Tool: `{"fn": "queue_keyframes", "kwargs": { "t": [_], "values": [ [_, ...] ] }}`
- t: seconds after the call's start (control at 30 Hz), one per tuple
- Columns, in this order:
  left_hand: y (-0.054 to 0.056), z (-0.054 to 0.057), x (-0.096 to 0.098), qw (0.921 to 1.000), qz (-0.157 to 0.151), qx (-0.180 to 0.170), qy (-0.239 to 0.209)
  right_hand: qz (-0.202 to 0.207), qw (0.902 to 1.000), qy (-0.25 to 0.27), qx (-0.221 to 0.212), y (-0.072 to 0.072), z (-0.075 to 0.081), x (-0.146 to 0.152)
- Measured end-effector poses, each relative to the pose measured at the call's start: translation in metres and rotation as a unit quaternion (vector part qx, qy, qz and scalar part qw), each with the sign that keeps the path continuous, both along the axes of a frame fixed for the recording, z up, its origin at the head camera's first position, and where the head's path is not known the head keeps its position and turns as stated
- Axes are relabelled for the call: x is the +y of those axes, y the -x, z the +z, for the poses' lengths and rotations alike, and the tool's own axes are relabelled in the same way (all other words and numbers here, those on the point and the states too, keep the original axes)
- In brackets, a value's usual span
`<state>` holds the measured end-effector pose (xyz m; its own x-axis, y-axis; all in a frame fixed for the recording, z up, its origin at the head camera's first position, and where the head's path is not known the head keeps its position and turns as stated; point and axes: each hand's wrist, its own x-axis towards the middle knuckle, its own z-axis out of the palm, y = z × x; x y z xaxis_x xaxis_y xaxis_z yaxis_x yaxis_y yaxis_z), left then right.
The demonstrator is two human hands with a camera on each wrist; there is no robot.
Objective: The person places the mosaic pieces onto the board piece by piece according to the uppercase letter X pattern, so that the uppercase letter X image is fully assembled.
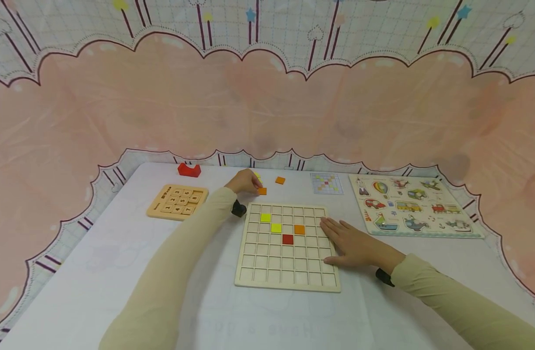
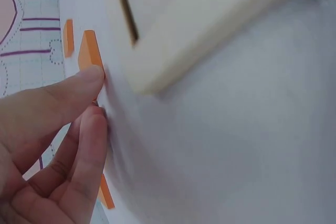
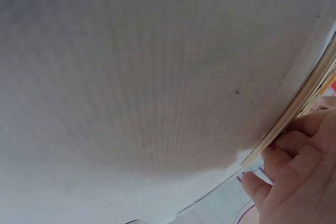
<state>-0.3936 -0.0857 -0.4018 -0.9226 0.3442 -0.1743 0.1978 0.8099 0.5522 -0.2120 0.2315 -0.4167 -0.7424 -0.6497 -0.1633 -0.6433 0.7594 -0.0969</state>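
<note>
My left hand (image 1: 244, 182) is at the far side of the table, beyond the board's far left corner. Its thumb and fingers pinch the near end of a small square orange tile (image 2: 90, 51), low over the cloth. The wooden grid board (image 1: 267, 277) lies flat before me. Two yellow tiles (image 1: 265, 218), a red tile (image 1: 287, 239) and an orange tile (image 1: 299, 229) sit in its cells. With fingers extended, my right hand (image 1: 352, 243) rests on the board's right edge. Behind the left hand a yellow tile (image 1: 257, 176) is partly hidden.
Another loose orange tile (image 1: 280, 180) lies beyond the board, beside a printed pattern card (image 1: 327, 183). At left are a wooden number puzzle (image 1: 177, 201) and a red notched block (image 1: 189, 170). A picture puzzle board (image 1: 413, 206) lies at right. A patterned cloth rises behind the table.
</note>
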Motion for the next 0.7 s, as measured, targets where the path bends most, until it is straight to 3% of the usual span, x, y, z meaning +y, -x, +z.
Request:
{"fn": "queue_keyframes", "kwargs": {
  "t": [0.27,0.53,0.7],
  "values": [
    [-0.004,0.003,-0.010,0.9997,0.016,-0.011,-0.014,-0.006,1.0000,-0.005,0.002,-0.001,0.001,-0.001],
    [-0.015,0.009,-0.008,0.9983,0.038,-0.027,-0.036,-0.011,0.9999,-0.006,-0.004,0.000,0.000,-0.002],
    [-0.014,0.007,-0.008,0.9984,0.039,-0.024,-0.035,-0.010,0.9999,-0.005,-0.004,-0.001,0.001,-0.002]
  ]
}}
